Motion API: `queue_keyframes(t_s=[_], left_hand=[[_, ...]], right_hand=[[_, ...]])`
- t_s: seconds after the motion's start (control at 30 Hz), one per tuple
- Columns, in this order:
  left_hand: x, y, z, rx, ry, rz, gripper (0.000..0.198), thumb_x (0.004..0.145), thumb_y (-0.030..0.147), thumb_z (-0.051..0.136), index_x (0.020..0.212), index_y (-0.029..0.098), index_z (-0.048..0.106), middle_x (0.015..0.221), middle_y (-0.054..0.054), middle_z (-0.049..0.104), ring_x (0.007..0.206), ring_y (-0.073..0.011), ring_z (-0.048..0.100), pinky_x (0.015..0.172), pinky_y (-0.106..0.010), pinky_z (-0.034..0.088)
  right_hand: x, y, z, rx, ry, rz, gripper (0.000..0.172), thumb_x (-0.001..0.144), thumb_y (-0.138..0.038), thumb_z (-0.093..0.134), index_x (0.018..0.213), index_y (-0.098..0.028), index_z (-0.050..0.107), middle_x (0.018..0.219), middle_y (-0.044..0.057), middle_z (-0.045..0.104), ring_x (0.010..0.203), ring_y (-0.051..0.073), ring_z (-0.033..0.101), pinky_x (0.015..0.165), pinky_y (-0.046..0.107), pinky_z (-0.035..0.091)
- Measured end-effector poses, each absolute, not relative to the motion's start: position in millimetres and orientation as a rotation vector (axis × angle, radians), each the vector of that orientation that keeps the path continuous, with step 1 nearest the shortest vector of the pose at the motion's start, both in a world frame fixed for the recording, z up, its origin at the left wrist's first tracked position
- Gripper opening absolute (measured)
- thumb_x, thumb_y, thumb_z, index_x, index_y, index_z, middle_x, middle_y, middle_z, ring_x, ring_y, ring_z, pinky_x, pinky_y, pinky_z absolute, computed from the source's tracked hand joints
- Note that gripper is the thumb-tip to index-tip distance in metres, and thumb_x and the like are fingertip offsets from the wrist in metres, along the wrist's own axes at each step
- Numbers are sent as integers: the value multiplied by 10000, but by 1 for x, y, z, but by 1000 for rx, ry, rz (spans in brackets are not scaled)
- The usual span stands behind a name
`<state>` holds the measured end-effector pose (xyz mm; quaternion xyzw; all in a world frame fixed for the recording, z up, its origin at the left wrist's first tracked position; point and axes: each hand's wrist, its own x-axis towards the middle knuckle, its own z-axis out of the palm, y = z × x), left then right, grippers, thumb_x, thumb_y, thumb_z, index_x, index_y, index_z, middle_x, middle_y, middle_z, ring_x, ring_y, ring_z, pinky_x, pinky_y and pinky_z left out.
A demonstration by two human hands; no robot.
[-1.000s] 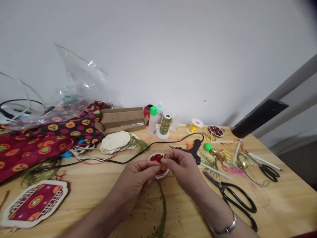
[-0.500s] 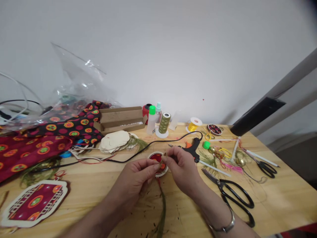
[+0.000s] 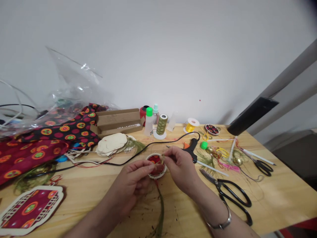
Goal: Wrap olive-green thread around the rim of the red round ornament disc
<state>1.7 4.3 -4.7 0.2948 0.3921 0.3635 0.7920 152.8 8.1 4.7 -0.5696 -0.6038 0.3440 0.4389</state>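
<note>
My left hand [image 3: 135,180] is closed in a pinch at the table's middle, its fingertips on a thin olive thread. Opposite it, my right hand [image 3: 182,167] pinches a small looped bit of the same olive thread [image 3: 162,158]. Just under both sets of fingertips lies a round pendant [image 3: 157,172] with a pale rim and dark red patterned fabric, partly hidden by the fingers. From its lower edge an olive tassel [image 3: 161,208] trails toward me, tied with red cord. A bracelet circles my right wrist.
Black scissors [image 3: 223,188] lie right of my right hand, with a glue gun [image 3: 192,150] behind it. An olive thread spool [image 3: 161,125], a green-capped bottle [image 3: 149,122] and a cardboard box [image 3: 119,122] stand by the wall. A larger fabric-covered plaque [image 3: 31,210] rests at left.
My fingertips have moved slightly apart, the left hand drawing back to the left, with thread between them. The whole view has shifted a little.
</note>
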Motion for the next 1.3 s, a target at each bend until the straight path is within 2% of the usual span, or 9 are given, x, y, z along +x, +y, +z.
queue_keyframes(t_s=[0.07,0.13,0.27,0.37,0.47,0.73,0.93,1.1,1.3], left_hand=[[1,5,-7,625,807,759,102,724,224,620,691,133,588,576,29,530,381,0,167,375,-155,74],[0,4,-8,645,788,731,112,728,227,612,678,129,591,652,-5,581,384,3,179,379,-160,76],[3,1,-4,861,910,760,134,732,262,611,670,148,641,475,57,436,401,-33,263,391,-165,171],[6,-1,-1,1243,1038,842,113,714,226,622,651,159,688,600,12,503,585,-96,450,537,-194,345],[7,-2,-4,1590,1069,976,134,730,203,582,695,187,710,689,-11,499,666,-136,487,590,-231,391],[7,-5,-13,2153,1172,1010,210,782,190,509,802,215,717,682,-12,438,655,-141,474,567,-237,426],[8,-6,-14,2201,1218,929,221,790,201,504,865,262,703,714,-14,526,675,-143,526,593,-232,448],[8,-6,-15,2179,1211,877,231,807,204,490,887,258,699,725,-21,556,686,-146,539,609,-226,445],[7,-6,-16,2153,1226,865,251,810,220,489,948,292,686,733,-22,597,689,-153,555,609,-232,444]], right_hand=[[153,8,4,-1417,-1516,834,103,719,-131,510,630,-180,527,583,-20,559,540,111,506,516,212,394],[153,8,4,-1414,-1538,818,104,727,-135,508,637,-178,536,592,-18,558,552,112,501,528,216,394],[154,8,4,-1412,-1557,767,111,726,-140,518,622,-178,528,579,-26,541,537,105,482,517,211,375],[154,9,2,-1405,-1537,780,113,719,-131,516,617,-179,526,564,-34,535,528,102,480,507,207,366],[154,10,0,-1399,-1504,815,106,718,-147,520,617,-179,526,575,-31,536,544,107,487,513,210,368],[152,10,-1,-1408,-1418,911,95,712,-161,527,620,-183,517,577,-24,541,552,117,502,516,218,389],[149,10,2,-1322,-1281,1090,109,718,-191,536,616,-186,499,546,-13,594,535,126,549,539,236,434],[149,11,2,-1277,-1203,1200,109,725,-194,538,640,-189,471,485,-40,577,431,96,496,441,204,382],[147,11,-3,-1218,-1171,1261,118,724,-225,547,647,-189,465,475,-49,539,424,86,470,439,201,368]])
